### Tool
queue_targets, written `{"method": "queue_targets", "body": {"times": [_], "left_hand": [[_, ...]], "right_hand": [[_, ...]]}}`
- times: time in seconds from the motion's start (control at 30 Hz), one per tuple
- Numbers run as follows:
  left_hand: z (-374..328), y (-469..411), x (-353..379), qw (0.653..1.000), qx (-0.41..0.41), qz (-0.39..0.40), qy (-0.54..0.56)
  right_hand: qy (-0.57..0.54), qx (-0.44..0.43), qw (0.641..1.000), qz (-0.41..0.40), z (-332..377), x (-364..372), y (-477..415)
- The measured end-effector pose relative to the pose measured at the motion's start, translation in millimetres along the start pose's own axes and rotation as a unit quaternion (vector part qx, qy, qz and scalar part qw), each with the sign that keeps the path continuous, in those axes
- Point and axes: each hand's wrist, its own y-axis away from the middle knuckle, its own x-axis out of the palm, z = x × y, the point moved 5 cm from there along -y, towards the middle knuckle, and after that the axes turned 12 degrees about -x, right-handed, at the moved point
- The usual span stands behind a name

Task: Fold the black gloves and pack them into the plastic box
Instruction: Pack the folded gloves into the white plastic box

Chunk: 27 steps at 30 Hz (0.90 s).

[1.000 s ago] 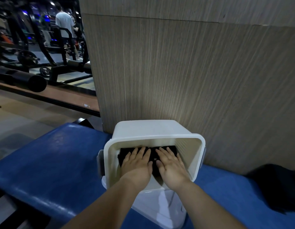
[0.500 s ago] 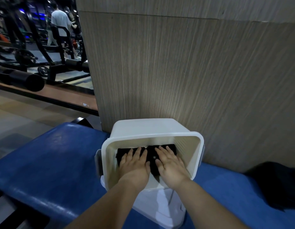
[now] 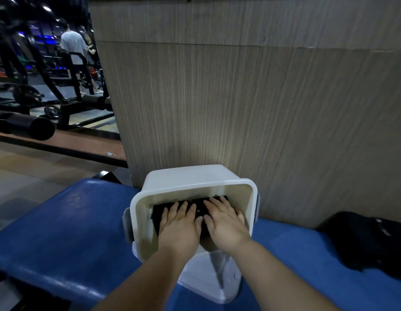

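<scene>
Blue padded bench (image 3: pixel 67 230); black bag (image 3: pixel 370 241) on it at right; wood-grain wall (image 3: pixel 239 104) behind.

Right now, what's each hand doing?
Left hand: open, flat on the black gloves inside the plastic box.
Right hand: open, flat on the same gloves.

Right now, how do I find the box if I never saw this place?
Find the long blue bench by the brown wall. The box stands on it, close to that wall. It is white, with the left hand and right hand pressing black gloves inside, unlike the black bag further right.
</scene>
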Motion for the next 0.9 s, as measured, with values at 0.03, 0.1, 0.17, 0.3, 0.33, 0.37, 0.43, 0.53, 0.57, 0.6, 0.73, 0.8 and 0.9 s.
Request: {"method": "queue_targets", "body": {"times": [0.03,0.1,0.17,0.3,0.33,0.37,0.43,0.53,0.57,0.6,0.73,0.8,0.9], "left_hand": [[-2.1,2.7,-1.4,1.000,0.003,-0.011,0.000],[-7.7,9.6,-4.7,0.999,0.007,-0.030,0.012],[-15.2,17.2,-4.7,0.998,0.017,-0.047,0.033],[-34.0,34.5,-0.2,0.993,0.024,-0.067,0.095],[-38.9,39.3,1.0,0.990,0.028,-0.078,0.115],[-43.8,43.9,2.1,0.987,0.030,-0.090,0.131],[-54.2,52.8,5.8,0.987,0.021,-0.080,0.138],[-75.8,63.9,11.9,0.991,0.027,-0.041,0.127],[-85.2,68.4,13.3,0.991,0.037,-0.033,0.123],[-95.0,73.0,15.3,0.991,0.046,-0.024,0.124],[-135.4,87.2,30.0,0.988,0.080,0.015,0.134],[-158.5,95.3,39.9,0.984,0.099,0.044,0.139],[-188.0,105.3,52.0,0.978,0.111,0.090,0.153]], "right_hand": [[-0.001,-0.002,1.000,-0.007,0.5,-4.3,4.0],[-0.012,-0.006,1.000,-0.023,-0.4,-12.0,12.7],[-0.031,-0.013,0.999,-0.043,-3.7,-17.7,22.5],[-0.080,-0.011,0.993,-0.083,-14.9,-27.6,48.8],[-0.098,-0.002,0.991,-0.092,-19.4,-29.9,57.5],[-0.112,0.009,0.988,-0.105,-24.9,-32.5,66.7],[-0.124,0.030,0.983,-0.130,-38.5,-38.4,86.4],[-0.120,0.071,0.977,-0.159,-64.1,-48.0,116.3],[-0.122,0.089,0.975,-0.165,-73.6,-50.0,126.2],[-0.125,0.107,0.971,-0.172,-82.8,-51.6,135.7],[-0.134,0.171,0.955,-0.202,-117.8,-56.9,171.9],[-0.145,0.201,0.943,-0.221,-133.6,-60.6,191.0],[-0.153,0.241,0.927,-0.243,-151.9,-65.0,214.2]]}}
